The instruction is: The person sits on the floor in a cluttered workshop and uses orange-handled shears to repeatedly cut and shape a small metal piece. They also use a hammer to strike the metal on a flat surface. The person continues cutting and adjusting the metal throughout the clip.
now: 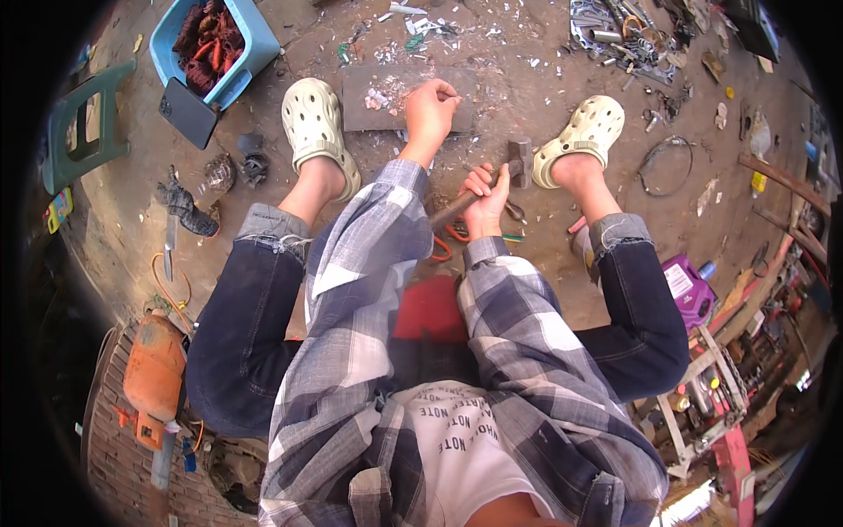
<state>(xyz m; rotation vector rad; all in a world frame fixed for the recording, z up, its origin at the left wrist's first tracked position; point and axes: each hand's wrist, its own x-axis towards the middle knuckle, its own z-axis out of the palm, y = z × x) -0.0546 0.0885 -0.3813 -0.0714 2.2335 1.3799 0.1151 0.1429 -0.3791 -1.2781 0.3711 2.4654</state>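
My left hand (428,116) is closed in a pinch over a flat dark plate (364,88) on the ground between my feet; whatever is between its fingertips is too small to make out. Small pale fragments (382,98) lie scattered on the plate, partly hidden by that hand. My right hand (487,198) grips the handle of a hammer, whose metal head (521,163) is raised just beyond my fingers, right of the plate. Orange cords (443,250) lie below the hammer handle.
Around me are a blue bin (250,53) of reddish items, a green stool (66,140), an orange gas cylinder (151,364), a pile of metal parts (615,35), a purple jug (689,294), a dark glove (184,206) and wooden handles (781,180).
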